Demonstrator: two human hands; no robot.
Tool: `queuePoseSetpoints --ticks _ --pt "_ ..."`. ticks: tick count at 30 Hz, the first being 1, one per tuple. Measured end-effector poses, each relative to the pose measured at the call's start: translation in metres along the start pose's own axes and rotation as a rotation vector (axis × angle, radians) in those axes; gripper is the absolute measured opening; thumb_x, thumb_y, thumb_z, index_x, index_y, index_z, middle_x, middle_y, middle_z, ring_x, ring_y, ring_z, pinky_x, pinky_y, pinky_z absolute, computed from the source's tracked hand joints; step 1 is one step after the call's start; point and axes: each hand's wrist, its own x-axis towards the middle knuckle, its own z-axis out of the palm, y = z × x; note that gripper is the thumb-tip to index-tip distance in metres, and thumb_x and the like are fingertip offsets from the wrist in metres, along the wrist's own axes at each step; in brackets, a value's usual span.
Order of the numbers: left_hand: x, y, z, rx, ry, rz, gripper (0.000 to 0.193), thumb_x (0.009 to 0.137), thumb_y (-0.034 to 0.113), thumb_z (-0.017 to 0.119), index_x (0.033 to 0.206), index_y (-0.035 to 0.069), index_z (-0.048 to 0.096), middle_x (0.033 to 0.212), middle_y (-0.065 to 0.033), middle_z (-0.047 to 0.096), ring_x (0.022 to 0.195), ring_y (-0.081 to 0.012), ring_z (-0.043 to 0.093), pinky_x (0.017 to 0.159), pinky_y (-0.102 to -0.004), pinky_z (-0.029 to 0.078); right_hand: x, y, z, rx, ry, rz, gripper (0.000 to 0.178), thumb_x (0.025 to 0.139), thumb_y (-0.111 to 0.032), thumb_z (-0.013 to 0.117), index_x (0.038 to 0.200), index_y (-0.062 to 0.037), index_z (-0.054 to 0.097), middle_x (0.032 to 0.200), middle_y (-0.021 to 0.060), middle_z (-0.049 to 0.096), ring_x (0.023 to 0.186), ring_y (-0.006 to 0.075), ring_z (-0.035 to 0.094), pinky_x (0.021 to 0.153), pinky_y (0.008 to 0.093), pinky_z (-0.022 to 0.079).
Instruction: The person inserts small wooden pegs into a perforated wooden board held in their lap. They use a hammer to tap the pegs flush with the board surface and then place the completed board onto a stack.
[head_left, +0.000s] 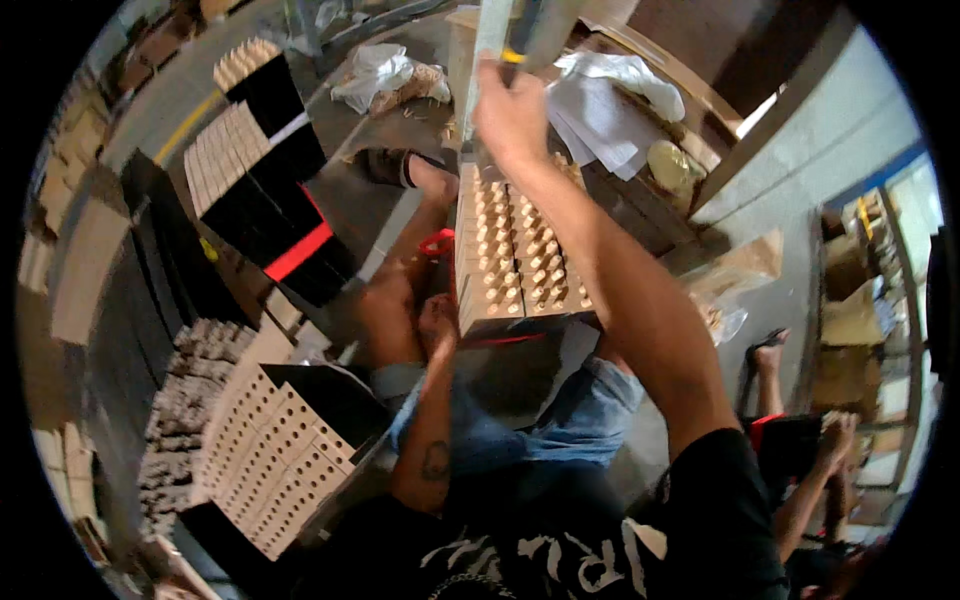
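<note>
My right hand (512,125) is raised at the far end of the wooden block and closed round a blurred tool (522,50) with a dark and yellow handle; its head cannot be made out. Below my right forearm, between my knees, sits the wooden block (478,312), with rows of light wooden dowels (512,295) standing up from its top. Against the block's left side is my left hand (437,322), its fingers curled; what they grip is hidden. A red strap loop (437,241) sticks out just beyond that hand.
At left stand drilled wooden blocks (270,450), black-sided stacks (258,200) with a red band, and rough wooden pieces (190,430). Plastic bags (385,78) and papers (600,120) lie at the far side. Another person's hand (838,440) works at right beside a dark block (790,445).
</note>
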Motion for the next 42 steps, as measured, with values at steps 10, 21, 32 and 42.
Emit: queuePoseSetpoints --ticks 10,21,32,42 --pt "-0.059 0.168 -0.035 -0.07 -0.094 -0.083 0.023 0.102 0.027 0.058 0.113 0.008 0.061 0.071 0.0048 0.051 0.054 -0.0036 0.036 0.048 -0.0198 0.027 -0.069 -0.045 -0.189 0.803 0.076 0.158 0.041 0.102 -0.038 0.056 0.069 -0.0172 0.041 0.056 -0.0066 0.033 0.044 0.0046 0.03 0.041 0.0225 0.022" --pt "-0.058 0.313 0.044 0.626 -0.415 1.031 0.043 0.106 0.024 0.046 0.138 -0.005 0.051 0.101 -0.0075 0.066 0.078 -0.01 0.052 0.069 -0.0247 0.043 -0.26 0.059 -0.268 0.626 0.479 0.709 0.035 0.101 -0.03 0.059 0.074 -0.0113 0.049 0.056 -0.0034 0.042 0.042 0.0071 0.037 0.042 0.0239 0.027" --pt "0.012 0.363 0.092 1.375 -1.169 0.82 0.078 0.078 -0.015 0.035 0.153 0.006 0.035 0.161 -0.0193 0.027 0.149 -0.0274 0.028 0.119 -0.0349 0.02 -0.337 0.117 -0.242 0.519 0.046 1.105 0.04 0.1 -0.036 0.061 0.072 -0.0105 0.052 0.057 -0.0046 0.046 0.047 0.0061 0.043 0.045 0.0237 0.03" --pt "-0.08 0.357 0.061 1.515 -1.161 0.836 0.086 0.07 -0.018 0.04 0.153 -0.002 0.026 0.161 -0.0277 0.018 0.15 -0.0404 0.019 0.121 -0.0388 0.018 -0.337 0.127 -0.246 0.557 0.034 1.075 0.039 0.1 -0.038 0.061 0.074 -0.0094 0.054 0.056 -0.0043 0.046 0.048 0.006 0.044 0.044 0.0241 0.032"
